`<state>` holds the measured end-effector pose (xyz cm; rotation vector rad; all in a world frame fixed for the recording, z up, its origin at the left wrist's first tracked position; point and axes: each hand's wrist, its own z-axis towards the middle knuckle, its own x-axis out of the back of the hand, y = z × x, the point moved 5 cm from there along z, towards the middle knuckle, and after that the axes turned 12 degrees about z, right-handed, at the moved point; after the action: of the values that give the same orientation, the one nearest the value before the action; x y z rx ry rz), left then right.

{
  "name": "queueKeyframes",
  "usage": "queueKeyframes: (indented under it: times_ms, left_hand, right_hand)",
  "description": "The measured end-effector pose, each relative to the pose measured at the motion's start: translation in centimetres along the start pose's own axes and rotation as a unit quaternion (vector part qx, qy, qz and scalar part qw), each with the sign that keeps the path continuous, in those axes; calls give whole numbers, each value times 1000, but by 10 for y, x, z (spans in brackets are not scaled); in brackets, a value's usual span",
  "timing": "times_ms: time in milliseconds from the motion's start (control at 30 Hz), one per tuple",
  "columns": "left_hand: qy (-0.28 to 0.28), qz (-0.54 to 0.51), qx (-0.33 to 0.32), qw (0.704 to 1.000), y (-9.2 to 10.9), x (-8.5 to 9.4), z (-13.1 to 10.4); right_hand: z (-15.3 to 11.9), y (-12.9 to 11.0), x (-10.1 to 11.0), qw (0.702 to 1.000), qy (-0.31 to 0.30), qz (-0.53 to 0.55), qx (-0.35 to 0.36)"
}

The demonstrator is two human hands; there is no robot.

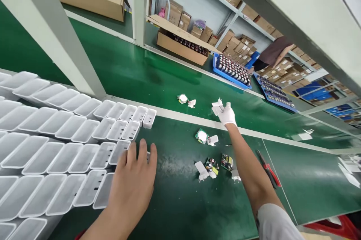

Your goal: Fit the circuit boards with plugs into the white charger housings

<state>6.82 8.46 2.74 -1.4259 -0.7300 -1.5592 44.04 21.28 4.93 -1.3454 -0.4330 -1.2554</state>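
Observation:
My left hand point(132, 183), bare, is over the right end of the rows of white plastic cases point(86, 157), its fingers spread apart. On the far green surface my right hand point(228, 115), in a white glove, has its fingers closed on a white plug piece point(217, 107). To its left lies a round white part on a green board point(182, 98) with a small white piece beside it. Nearer, on the bench, are a second such board point(202, 136) and two circuit boards with components point(212, 167) point(227, 162), with white plug pieces next to them.
Red-handled pliers point(271, 174) lie right of my right forearm. A grey post point(64, 33) rises at the left. Behind stand an open carton point(182, 46) and blue trays of parts point(232, 70) point(275, 93). A person point(272, 54) bends by shelves of boxes.

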Motion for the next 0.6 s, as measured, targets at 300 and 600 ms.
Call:
queueKeyframes:
  times_ms: [300, 600]
  left_hand:
    - [-200, -31, -74, 976, 7, 4, 8]
    - [-136, -362, 42, 921, 15, -34, -5]
  right_hand:
    - [-7, -105, -78, 974, -149, -97, 143]
    - [-21, -98, -42, 977, -194, -46, 82]
